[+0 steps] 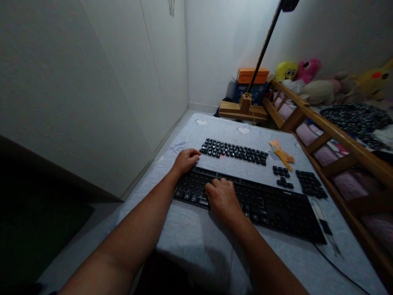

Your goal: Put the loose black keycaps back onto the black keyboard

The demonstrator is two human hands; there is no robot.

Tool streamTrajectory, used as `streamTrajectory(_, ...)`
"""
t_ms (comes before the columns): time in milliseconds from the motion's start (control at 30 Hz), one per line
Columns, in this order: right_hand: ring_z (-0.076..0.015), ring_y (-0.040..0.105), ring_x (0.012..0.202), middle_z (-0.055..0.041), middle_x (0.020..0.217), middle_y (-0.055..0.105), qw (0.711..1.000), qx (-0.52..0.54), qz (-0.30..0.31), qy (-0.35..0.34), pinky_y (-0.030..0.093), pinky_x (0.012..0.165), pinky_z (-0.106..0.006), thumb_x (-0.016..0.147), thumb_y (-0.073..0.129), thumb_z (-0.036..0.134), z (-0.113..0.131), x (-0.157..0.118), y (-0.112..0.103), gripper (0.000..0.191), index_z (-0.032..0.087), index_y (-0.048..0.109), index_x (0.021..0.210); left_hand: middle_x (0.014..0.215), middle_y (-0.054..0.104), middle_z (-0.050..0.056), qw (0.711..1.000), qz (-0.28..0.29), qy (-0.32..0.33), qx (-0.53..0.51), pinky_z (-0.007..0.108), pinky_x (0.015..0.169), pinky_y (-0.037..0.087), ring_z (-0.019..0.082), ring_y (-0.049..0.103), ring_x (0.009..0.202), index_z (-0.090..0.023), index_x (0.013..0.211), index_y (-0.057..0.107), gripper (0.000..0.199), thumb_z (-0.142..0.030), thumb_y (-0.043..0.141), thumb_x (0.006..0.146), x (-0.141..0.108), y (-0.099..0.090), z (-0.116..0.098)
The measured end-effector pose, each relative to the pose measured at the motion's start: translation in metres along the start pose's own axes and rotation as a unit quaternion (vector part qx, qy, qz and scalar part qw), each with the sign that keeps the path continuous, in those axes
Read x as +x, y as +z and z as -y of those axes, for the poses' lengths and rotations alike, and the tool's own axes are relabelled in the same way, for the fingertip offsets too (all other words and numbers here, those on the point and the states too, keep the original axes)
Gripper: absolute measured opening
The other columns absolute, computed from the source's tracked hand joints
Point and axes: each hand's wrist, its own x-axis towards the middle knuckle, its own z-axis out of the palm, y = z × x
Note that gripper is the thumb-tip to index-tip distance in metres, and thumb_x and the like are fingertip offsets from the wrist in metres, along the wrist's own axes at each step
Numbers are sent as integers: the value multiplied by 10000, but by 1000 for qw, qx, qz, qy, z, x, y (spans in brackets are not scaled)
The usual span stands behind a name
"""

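A black keyboard lies across the cloth-covered surface, with most keycaps off and its key posts bare. Some keycaps remain along its bottom row. My right hand rests on the left-middle part of it, fingers curled down and closed, the tips hidden. Past the keyboard's top edge, loose black keycaps lie in rows. My left hand is at the left end of these rows, thumb and fingers drawn together; anything between them is too small to make out.
More keycaps lie in groups, arrow keys and a number-pad block. A yellow-handled brush rests on an orange cloth. A slim tool and a cable lie right. A wooden bed rail borders the right side, a white cabinet the left.
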Motion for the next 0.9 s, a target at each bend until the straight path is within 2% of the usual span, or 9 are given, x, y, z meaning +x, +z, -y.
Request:
streamTrajectory(267,-228,516,943,-50,969,647,999,29,-18,13,299,817,-347,937,563,280,-4,-3,1,100,211,633,922,749,696,28,1000,2,6,9,282,703,473,165,631,705,-141,892,704,276,-304,567,716,0,0,2)
streamTrajectory(400,-211,515,933,-37,950,641,998,59,-17,17,306,827,-334,933,558,231,-8,-6,1,73,207,623,908,747,697,29,1000,2,7,8,282,706,474,164,631,704,-138,893,703,278,-301,559,720,1,0,2)
streamTrajectory(700,-202,508,932,-34,952,635,998,62,-4,6,302,817,-322,938,532,201,-13,-5,5,117,218,641,898,753,699,28,1000,2,4,13,288,715,481,169,634,711,-149,893,706,274,-305,559,722,-1,0,-2)
streamTrajectory(900,-196,504,925,-35,948,631,997,79,6,11,305,824,-316,928,526,169,-11,-7,-1,131,211,646,898,757,698,22,1000,0,6,10,281,719,485,164,636,722,-153,893,707,265,-300,562,727,0,0,0)
